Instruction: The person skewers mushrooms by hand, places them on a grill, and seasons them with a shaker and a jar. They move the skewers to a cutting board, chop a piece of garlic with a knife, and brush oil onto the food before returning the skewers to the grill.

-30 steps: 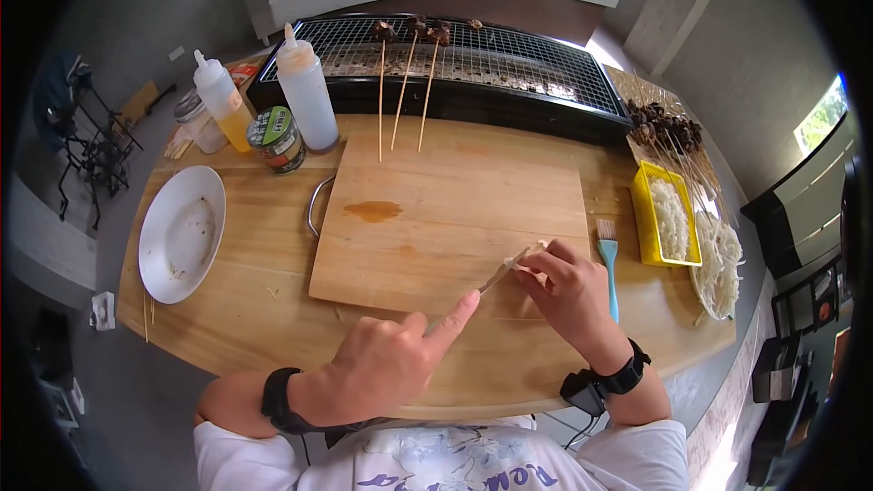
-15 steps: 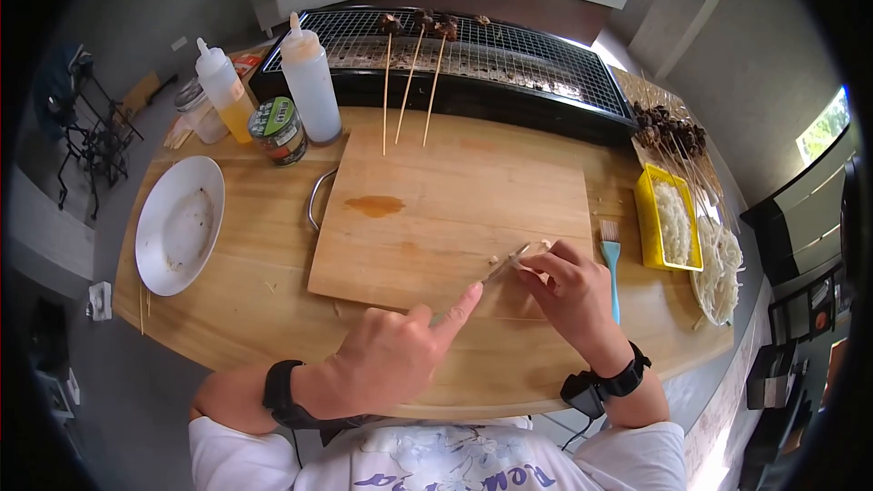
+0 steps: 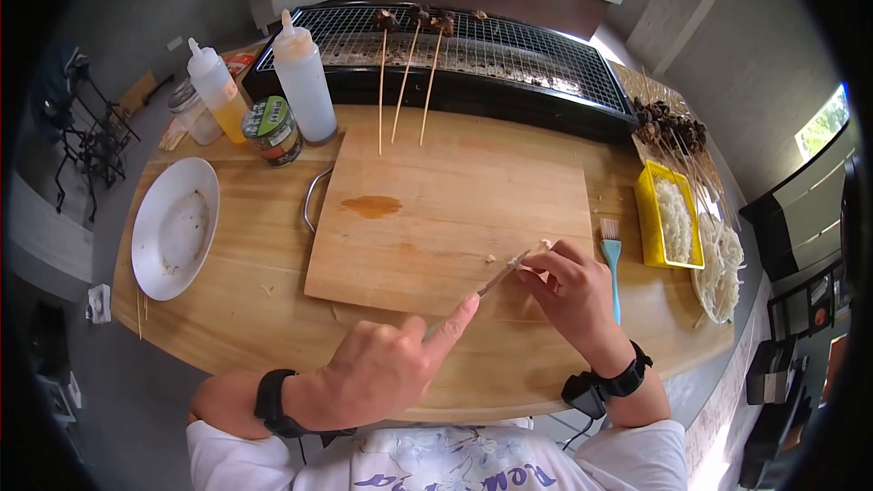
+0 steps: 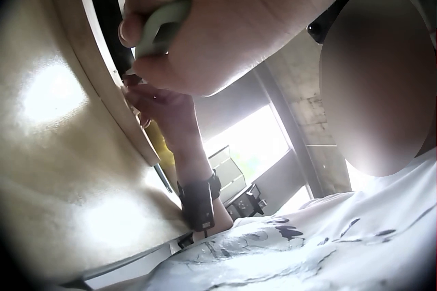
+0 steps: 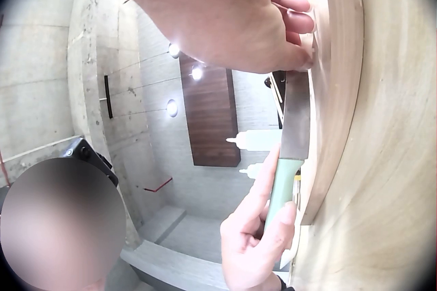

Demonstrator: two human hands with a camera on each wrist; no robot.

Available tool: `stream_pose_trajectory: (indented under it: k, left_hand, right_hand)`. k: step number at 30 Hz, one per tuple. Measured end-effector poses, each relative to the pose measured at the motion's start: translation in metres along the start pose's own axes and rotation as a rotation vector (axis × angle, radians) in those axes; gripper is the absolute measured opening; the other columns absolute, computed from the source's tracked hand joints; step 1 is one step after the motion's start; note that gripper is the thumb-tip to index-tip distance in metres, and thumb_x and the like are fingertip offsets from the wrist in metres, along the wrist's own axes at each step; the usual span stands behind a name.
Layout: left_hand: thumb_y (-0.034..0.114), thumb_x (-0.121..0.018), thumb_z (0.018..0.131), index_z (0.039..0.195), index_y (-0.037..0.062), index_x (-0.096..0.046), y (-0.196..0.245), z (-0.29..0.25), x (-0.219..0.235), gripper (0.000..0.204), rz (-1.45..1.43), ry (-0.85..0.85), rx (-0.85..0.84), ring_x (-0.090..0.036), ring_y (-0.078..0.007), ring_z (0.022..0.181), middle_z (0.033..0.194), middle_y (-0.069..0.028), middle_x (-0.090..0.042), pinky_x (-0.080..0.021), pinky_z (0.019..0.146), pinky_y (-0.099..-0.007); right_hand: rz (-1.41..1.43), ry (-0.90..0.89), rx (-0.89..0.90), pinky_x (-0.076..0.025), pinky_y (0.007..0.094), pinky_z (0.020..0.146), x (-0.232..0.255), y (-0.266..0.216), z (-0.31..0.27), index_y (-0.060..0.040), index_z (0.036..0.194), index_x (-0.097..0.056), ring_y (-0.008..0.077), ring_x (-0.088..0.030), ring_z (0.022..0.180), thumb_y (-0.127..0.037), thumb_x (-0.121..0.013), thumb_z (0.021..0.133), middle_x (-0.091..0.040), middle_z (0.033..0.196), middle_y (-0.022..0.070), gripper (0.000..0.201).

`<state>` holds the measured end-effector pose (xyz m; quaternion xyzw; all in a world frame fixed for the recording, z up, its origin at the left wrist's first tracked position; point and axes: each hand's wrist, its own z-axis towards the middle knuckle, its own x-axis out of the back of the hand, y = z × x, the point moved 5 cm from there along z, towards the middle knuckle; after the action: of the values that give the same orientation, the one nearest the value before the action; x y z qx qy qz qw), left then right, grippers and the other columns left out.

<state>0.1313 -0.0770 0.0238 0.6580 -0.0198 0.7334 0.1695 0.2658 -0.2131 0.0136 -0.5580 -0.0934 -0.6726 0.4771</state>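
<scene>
My left hand [image 3: 377,368] grips a knife [image 5: 295,120] by its pale green handle [image 5: 283,185], the index finger stretched along the top of the blade. The blade slants away over the near right part of a wooden cutting board [image 3: 436,182]. My right hand [image 3: 577,295] pinches a small pale piece of food [image 3: 515,263] at the board, right beside the blade; the fingers hide most of it. One small pale bit [image 3: 490,258] lies left of the blade, and another bit [image 3: 546,244] lies just beyond the right fingertips.
Behind the board stands a black grill [image 3: 436,86] with several meat skewers. Left are squeeze bottles [image 3: 305,82], a jar [image 3: 271,132] and a white oval plate [image 3: 173,259]. Right are a blue brush [image 3: 612,264], a yellow basket [image 3: 647,218] of white shreds and more skewers [image 3: 673,127].
A small pale bit has come to lie on the board left of the blade. The knife and both hands keep nearly the same place.
</scene>
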Motion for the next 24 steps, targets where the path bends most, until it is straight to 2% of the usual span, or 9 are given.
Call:
stream_pose_trajectory:
  k: [1,3,8,13,24]
  left_hand:
    - [0.006,-0.058,0.069,0.132,0.0074,-0.043,-0.0001,-0.0002,-0.0007,0.065,0.010,-0.008,0.000,-0.044,-0.0147,0.036,0.051,-0.0019,-0.042,-0.038,0.034,-0.0300]
    - [0.007,-0.058,0.069,0.132,0.0076,-0.043,0.0008,0.0005,-0.0019,0.065,0.031,-0.012,0.011,-0.043,-0.0149,0.036,0.051,-0.0019,-0.042,-0.038,0.034,-0.0300]
    - [0.006,-0.057,0.069,0.133,0.0083,-0.042,0.0005,0.0041,-0.0055,0.066,0.083,-0.001,0.013,-0.043,-0.0152,0.035,0.051,-0.0020,-0.042,-0.037,0.034,-0.0302]
    - [0.004,-0.056,0.068,0.131,0.0076,-0.044,-0.0049,0.0024,-0.0010,0.065,0.013,0.057,0.023,-0.044,-0.0160,0.036,0.050,-0.0029,-0.043,-0.038,0.034,-0.0300]
    - [0.006,-0.058,0.068,0.131,0.0077,-0.044,0.0011,0.0002,-0.0023,0.064,0.029,0.008,0.019,-0.044,-0.0160,0.037,0.051,-0.0026,-0.042,-0.038,0.035,-0.0304]
  right_hand:
    - [0.001,-0.001,-0.001,-0.043,0.0257,0.047,-0.0006,0.0002,-0.0004,-0.0069,0.077,-0.066,0.0133,-0.056,0.051,-0.010,-0.070,0.071,-0.057,0.068,0.0034,0.008]
    - [0.011,-0.030,-0.041,-0.044,0.0325,0.050,-0.0026,0.0026,-0.0010,-0.0115,0.078,-0.064,0.0220,-0.057,0.057,-0.014,-0.067,0.073,-0.056,0.071,0.0031,0.006]
    - [0.036,-0.025,-0.037,-0.045,0.0321,0.051,-0.0037,0.0025,-0.0017,-0.0114,0.078,-0.065,0.0215,-0.058,0.057,-0.015,-0.067,0.073,-0.056,0.071,0.0030,0.007]
    - [0.047,-0.039,-0.078,-0.045,0.0318,0.051,-0.0024,0.0031,-0.0012,-0.0118,0.079,-0.065,0.0203,-0.058,0.057,-0.017,-0.067,0.074,-0.057,0.072,0.0026,0.007]
    - [0.017,-0.011,-0.034,-0.044,0.0324,0.051,-0.0048,0.0043,-0.0020,-0.0114,0.076,-0.065,0.0220,-0.057,0.059,-0.016,-0.068,0.073,-0.057,0.070,0.0027,0.007]
